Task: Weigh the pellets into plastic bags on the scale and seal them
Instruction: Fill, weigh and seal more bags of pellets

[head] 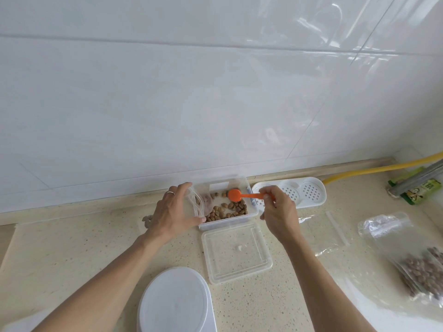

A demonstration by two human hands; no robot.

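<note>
A clear plastic box (251,213) near the wall holds brown pellets (227,209). My left hand (175,212) grips a small clear zip bag (199,202) at the box's left edge, its mouth turned toward the pellets. My right hand (278,212) pinches the handle of an orange scoop (236,195), whose bowl hangs over the pellets inside the box. The white scale (175,303) with its round platform stands at the near edge, nothing on it. The box's clear lid (237,252) lies flat between the scale and the box.
Filled, sealed bags of pellets (419,267) lie at the right, with an empty flat bag (330,233) beside them. A white perforated holder (302,194) sits by the wall, and a yellow hose (383,167) and green packet (424,190) lie at the far right.
</note>
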